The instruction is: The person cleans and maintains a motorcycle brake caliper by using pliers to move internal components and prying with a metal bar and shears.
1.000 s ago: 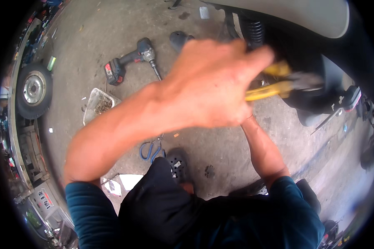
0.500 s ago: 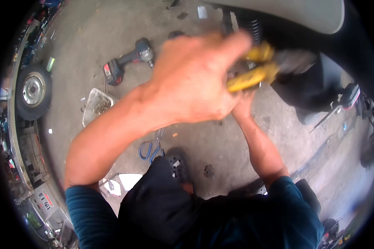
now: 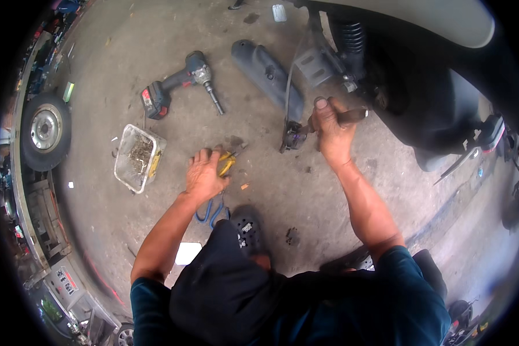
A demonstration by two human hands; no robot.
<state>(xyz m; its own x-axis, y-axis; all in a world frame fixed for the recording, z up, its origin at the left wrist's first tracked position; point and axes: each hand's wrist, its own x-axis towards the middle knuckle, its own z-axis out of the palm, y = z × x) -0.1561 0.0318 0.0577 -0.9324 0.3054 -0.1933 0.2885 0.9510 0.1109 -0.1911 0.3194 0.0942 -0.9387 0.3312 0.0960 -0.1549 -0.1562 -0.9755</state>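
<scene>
On the floor left of centre, my left hand [image 3: 205, 176] lies with its fingers stretched out beside yellow-handled pliers [image 3: 228, 164]. The pliers rest on the concrete, their jaws pointing away to the right; the hand hides part of the handles. Blue-handled scissors [image 3: 216, 214] lie just nearer to me, partly under that hand. My right hand [image 3: 335, 135] is closed round a dark bar-like part [image 3: 353, 116] beside the scooter's wheel, thumb on top. Close by hangs a small black part [image 3: 294, 137] with a thin cable [image 3: 288, 89]; I cannot tell whether the hand's part joins it.
A scooter [image 3: 438, 115] with a coil spring [image 3: 350, 37] fills the upper right. A cordless impact wrench [image 3: 184, 81], a dark grey cover [image 3: 265, 72] and a plastic tub [image 3: 121, 164] of small bits lie on the floor. A spare wheel [image 3: 47, 127] stands at the far left.
My left hand has come down from beside the scooter to the floor at left, and the pliers now lie there. My right hand, largely hidden before, shows gripping the dark part.
</scene>
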